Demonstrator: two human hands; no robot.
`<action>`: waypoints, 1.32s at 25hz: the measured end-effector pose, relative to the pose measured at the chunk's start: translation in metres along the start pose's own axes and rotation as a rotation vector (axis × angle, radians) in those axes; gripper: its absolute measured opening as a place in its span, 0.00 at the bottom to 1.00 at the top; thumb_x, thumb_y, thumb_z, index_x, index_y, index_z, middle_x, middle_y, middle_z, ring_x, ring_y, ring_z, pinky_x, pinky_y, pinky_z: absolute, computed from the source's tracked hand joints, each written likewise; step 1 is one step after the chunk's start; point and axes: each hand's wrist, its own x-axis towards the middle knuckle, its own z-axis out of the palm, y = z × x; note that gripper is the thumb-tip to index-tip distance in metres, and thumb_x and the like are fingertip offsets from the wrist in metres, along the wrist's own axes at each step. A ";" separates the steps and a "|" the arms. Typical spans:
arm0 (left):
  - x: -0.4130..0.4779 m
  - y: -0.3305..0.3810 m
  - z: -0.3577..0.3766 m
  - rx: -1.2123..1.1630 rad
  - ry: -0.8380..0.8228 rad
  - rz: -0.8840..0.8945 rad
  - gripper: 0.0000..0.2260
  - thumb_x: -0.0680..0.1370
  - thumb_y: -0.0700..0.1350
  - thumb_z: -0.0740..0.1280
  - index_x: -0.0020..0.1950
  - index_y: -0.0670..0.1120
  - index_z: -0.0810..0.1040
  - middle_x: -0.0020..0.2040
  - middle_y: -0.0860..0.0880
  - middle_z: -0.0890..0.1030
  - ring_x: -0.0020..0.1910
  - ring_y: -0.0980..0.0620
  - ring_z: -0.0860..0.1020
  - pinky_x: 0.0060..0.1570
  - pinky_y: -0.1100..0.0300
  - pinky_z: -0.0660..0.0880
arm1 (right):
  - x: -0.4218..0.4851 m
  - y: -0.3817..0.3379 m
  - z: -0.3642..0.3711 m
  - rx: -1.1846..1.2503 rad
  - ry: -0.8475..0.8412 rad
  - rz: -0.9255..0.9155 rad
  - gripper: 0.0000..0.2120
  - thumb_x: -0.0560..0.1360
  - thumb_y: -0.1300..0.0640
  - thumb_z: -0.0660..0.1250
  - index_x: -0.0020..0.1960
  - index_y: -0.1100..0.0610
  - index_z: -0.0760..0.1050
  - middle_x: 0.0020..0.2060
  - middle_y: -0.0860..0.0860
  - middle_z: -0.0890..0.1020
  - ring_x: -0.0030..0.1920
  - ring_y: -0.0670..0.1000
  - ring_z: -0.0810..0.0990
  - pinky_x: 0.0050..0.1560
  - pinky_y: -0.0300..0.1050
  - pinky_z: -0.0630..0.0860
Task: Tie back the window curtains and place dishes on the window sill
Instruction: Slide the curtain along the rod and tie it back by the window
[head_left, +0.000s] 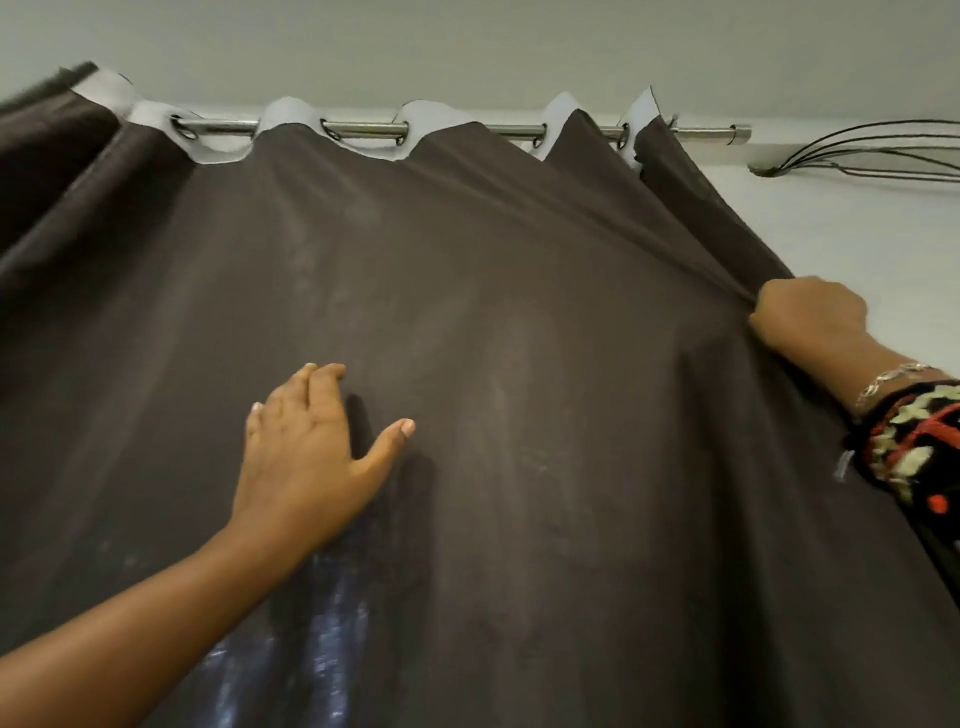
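Note:
A dark brown curtain (519, 322) with a white lining at its top hangs by metal eyelets from a steel rod (363, 127) and fills most of the view. My left hand (306, 457) lies flat against the cloth in the lower middle, fingers spread and holding nothing. My right hand (810, 317) is closed on the curtain's right edge, pulling the fabric into taut folds that run up to the rod's right end. The window, its sill and any dishes are hidden behind the curtain.
The rod's capped right end (740, 134) sticks out past the last eyelet. A bundle of thin black cables (857, 153) comes out of the white wall at the upper right. The ceiling sits just above the rod.

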 end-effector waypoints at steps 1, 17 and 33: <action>0.000 -0.004 0.001 0.011 -0.019 -0.015 0.35 0.72 0.63 0.61 0.71 0.43 0.60 0.72 0.42 0.63 0.72 0.44 0.59 0.71 0.45 0.55 | 0.000 0.003 -0.001 0.003 -0.006 0.010 0.15 0.77 0.64 0.56 0.60 0.66 0.73 0.58 0.67 0.75 0.58 0.67 0.73 0.57 0.54 0.69; 0.001 -0.098 -0.053 0.135 0.063 -0.005 0.32 0.74 0.61 0.60 0.71 0.42 0.62 0.71 0.41 0.65 0.71 0.44 0.61 0.70 0.49 0.60 | -0.104 -0.244 -0.060 0.490 0.046 -0.404 0.31 0.70 0.29 0.55 0.43 0.58 0.74 0.48 0.59 0.80 0.53 0.61 0.77 0.41 0.47 0.67; 0.002 -0.156 -0.084 0.065 -0.099 -0.549 0.26 0.73 0.57 0.67 0.60 0.39 0.70 0.56 0.38 0.76 0.54 0.38 0.74 0.50 0.49 0.73 | -0.096 -0.268 -0.045 0.612 -0.355 -0.254 0.19 0.73 0.44 0.63 0.54 0.59 0.76 0.52 0.57 0.80 0.53 0.59 0.79 0.48 0.45 0.73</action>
